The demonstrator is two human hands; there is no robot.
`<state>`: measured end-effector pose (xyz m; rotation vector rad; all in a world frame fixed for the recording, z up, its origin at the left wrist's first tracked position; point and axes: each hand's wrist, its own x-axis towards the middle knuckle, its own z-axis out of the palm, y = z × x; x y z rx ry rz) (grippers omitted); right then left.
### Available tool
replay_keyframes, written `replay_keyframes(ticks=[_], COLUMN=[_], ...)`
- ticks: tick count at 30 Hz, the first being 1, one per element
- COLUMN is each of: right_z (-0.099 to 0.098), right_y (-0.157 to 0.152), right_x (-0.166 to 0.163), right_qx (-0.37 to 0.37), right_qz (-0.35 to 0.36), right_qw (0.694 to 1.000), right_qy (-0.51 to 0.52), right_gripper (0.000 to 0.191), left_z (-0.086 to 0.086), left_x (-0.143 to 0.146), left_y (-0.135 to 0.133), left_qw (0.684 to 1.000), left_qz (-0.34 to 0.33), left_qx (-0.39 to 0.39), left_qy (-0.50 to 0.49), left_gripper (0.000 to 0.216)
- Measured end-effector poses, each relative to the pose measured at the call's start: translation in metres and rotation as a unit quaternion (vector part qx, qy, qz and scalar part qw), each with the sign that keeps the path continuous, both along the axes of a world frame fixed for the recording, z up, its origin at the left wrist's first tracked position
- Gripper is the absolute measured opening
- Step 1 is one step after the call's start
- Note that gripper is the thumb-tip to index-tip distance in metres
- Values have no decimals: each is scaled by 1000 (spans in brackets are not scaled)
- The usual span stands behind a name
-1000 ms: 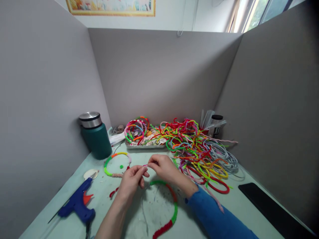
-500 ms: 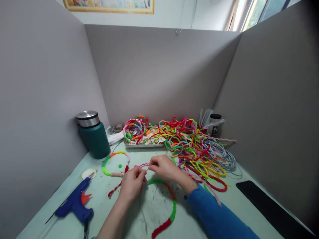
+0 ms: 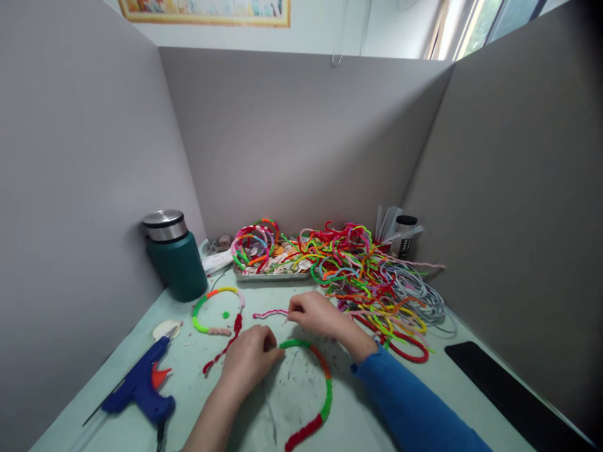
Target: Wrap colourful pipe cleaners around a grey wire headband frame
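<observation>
My left hand (image 3: 249,359) is curled shut at the green end of a curved hoop wrapped in green, orange and red fuzzy wire (image 3: 323,402) lying on the pale table. My right hand (image 3: 315,315), in a blue sleeve, pinches the end of a thin pink fuzzy wire (image 3: 269,312) that stretches left over the table. A loose red fuzzy wire (image 3: 226,346) lies just left of my left hand. A multicoloured hoop (image 3: 203,311) lies further left.
A big heap of coloured fuzzy wires and hoops (image 3: 367,276) fills the back right. A tray (image 3: 271,275) holds finished rings. A green flask (image 3: 175,256) stands back left, a blue glue gun (image 3: 139,389) front left, a black slab (image 3: 513,392) right. Grey partitions (image 3: 301,138) enclose the table.
My hands have drawn apart: the left dropped toward the hoop's green end, and the right stays holding the pink wire, which now lies stretched out to the left.
</observation>
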<state>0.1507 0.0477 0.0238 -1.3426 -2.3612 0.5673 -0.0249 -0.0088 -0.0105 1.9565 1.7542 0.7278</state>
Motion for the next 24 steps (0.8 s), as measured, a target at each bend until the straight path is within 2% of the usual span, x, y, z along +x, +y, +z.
replay_keyframes(ticks=[2, 3, 7, 9, 11, 13, 15, 20, 24], right_z=[-1, -1, 1, 3, 6, 9, 13, 17, 18], right_y=[0, 0, -1, -2, -3, -4, -7, -12, -14], right_x=[0, 0, 1, 1, 2, 1, 1, 1, 2], right_qx=[3, 4, 13, 30, 47, 57, 62, 80, 88], right_qz=[1, 3, 26, 45, 61, 73, 80, 113, 131], right_qw=[1000, 1000, 1000, 998, 996, 995, 994, 990, 987], right_qy=[-12, -14, 5, 23, 35, 36, 33, 26, 11], right_gripper=[11, 11, 13, 13, 13, 13, 12, 12, 12], left_z=[0, 1, 1, -1, -4, -7, -7, 3, 7], left_x=[2, 2, 3, 3, 3, 3, 4, 6, 6], left_y=[-3, -4, -1, 2, 6, 7, 7, 2, 2], left_qw=[998, 997, 998, 1000, 994, 973, 949, 915, 912], left_qz=[-19, -24, -5, 2, 6, 14, 19, 8, 29], left_qx=[3, 5, 20, 17, -23, -87, -139, -182, -198], left_qy=[54, 68, 55, -5, -107, -215, -283, -359, -359], left_gripper=[2, 6, 14, 14, 14, 15, 22, 33, 39])
